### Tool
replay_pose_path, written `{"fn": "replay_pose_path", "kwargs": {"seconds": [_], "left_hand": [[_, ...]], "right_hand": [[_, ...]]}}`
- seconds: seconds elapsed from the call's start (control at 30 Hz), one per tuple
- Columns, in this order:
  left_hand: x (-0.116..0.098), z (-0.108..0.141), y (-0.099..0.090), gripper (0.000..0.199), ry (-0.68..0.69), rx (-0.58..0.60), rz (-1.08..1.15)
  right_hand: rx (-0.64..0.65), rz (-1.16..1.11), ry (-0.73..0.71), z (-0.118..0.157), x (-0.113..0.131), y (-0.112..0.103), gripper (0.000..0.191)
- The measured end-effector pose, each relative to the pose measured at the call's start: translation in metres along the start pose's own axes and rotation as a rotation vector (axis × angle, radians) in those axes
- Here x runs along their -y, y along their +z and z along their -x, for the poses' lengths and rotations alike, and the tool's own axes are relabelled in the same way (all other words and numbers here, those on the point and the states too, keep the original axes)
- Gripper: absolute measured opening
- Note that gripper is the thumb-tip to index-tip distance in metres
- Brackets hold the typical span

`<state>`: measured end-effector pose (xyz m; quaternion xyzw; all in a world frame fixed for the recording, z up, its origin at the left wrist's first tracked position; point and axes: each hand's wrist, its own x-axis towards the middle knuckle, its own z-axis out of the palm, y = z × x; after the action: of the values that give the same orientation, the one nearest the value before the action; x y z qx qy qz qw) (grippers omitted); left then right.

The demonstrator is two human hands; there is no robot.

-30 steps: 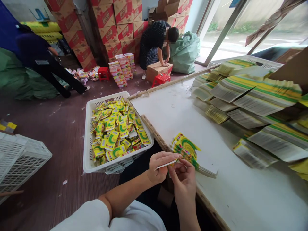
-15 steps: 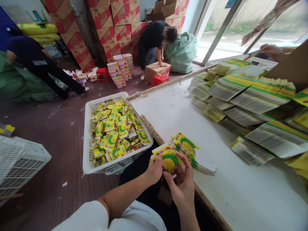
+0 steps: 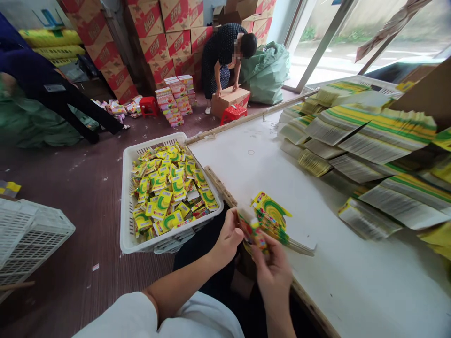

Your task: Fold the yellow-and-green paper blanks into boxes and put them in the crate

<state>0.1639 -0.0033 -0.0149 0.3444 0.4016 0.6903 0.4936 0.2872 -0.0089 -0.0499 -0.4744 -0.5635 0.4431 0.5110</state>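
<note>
Between my two hands is a small yellow and green printed carton (image 3: 252, 228), turned so a narrow reddish side shows and a pale flap sticks up; it is slightly blurred. My left hand (image 3: 229, 239) pinches its left end. My right hand (image 3: 273, 263) grips its right end, fingers partly hidden behind it. Just beyond, a small stack of flat yellow-green cartons (image 3: 270, 211) lies on the white table (image 3: 239, 159) near its wooden edge. To the left, a white plastic basket (image 3: 127, 206) holds a heap of yellow-green cartons (image 3: 164, 204).
Thick bundles of flat cartons (image 3: 373, 136) are piled on the table's right side. A white crate (image 3: 35, 239) stands on the floor at left. One person (image 3: 221, 61) bends over a cardboard box (image 3: 230, 99); another person (image 3: 31, 80) stands at far left. Red stools (image 3: 148, 106) stand behind.
The carton in my hands has been turned from its broad face to a narrow side. My right hand has shifted slightly right and down. A hand at the upper right is gone from view.
</note>
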Motion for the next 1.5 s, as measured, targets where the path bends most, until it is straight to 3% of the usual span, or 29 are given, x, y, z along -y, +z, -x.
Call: {"fn": "replay_pose_path", "kwargs": {"seconds": [0.07, 0.2, 0.37, 0.5, 0.57, 0.67, 0.73, 0.8, 0.9, 0.97, 1.03, 1.1, 1.2, 1.33, 1.5], "left_hand": [[0.001, -0.003, -0.001, 0.053, -0.040, 0.016, -0.034], [-0.004, -0.010, -0.013, 0.040, -0.106, 0.048, -0.109], [-0.038, -0.009, -0.028, 0.061, 0.113, 0.130, -0.350], [-0.049, -0.006, -0.022, 0.103, 0.199, 0.433, -0.795], [-0.041, -0.006, -0.019, 0.096, 0.122, 0.561, -0.928], [-0.024, -0.005, -0.021, 0.070, 0.016, 0.525, -1.020], [-0.016, -0.001, -0.023, 0.072, 0.045, 0.482, -1.036], [-0.011, 0.003, -0.023, 0.080, 0.121, 0.529, -1.023], [-0.005, 0.009, -0.021, 0.084, 0.245, 0.633, -1.027], [-0.002, 0.011, -0.021, 0.078, 0.293, 0.657, -1.058], [-0.001, 0.010, -0.022, 0.071, 0.309, 0.638, -1.090], [-0.001, 0.008, -0.024, 0.067, 0.292, 0.617, -1.104], [-0.001, 0.006, -0.026, 0.067, 0.181, 0.600, -1.082], [0.004, 0.005, -0.027, 0.082, 0.066, 0.566, -0.990], [-0.004, 0.006, -0.026, 0.071, 0.134, 0.443, -1.065]], "right_hand": [[-0.048, 0.050, -0.036, -0.007, -0.002, -0.014, 0.023], [0.048, 0.230, -0.219, -0.013, 0.006, -0.042, 0.015], [-0.032, 0.594, -0.473, -0.017, 0.019, -0.065, 0.027], [0.161, 0.683, -0.675, -0.015, 0.026, -0.055, 0.037], [0.200, 0.639, -0.693, -0.011, 0.030, -0.046, 0.040], [-0.011, 0.513, -0.547, -0.007, 0.033, -0.035, 0.059], [-0.113, 0.353, -0.330, -0.005, 0.029, -0.032, 0.070], [-0.038, 0.128, -0.073, -0.005, 0.024, -0.028, 0.062], [0.228, -0.261, 0.257, -0.006, 0.016, -0.022, 0.053], [0.327, -0.413, 0.361, -0.007, 0.012, -0.019, 0.055], [0.329, -0.408, 0.366, -0.008, 0.008, -0.018, 0.061], [0.292, -0.323, 0.302, -0.008, 0.004, -0.019, 0.069], [0.299, -0.158, 0.069, -0.002, 0.002, -0.021, 0.072], [0.401, 0.216, -0.248, 0.004, 0.010, -0.021, 0.051], [0.222, 0.336, -0.372, -0.003, 0.008, -0.026, 0.037]]}}
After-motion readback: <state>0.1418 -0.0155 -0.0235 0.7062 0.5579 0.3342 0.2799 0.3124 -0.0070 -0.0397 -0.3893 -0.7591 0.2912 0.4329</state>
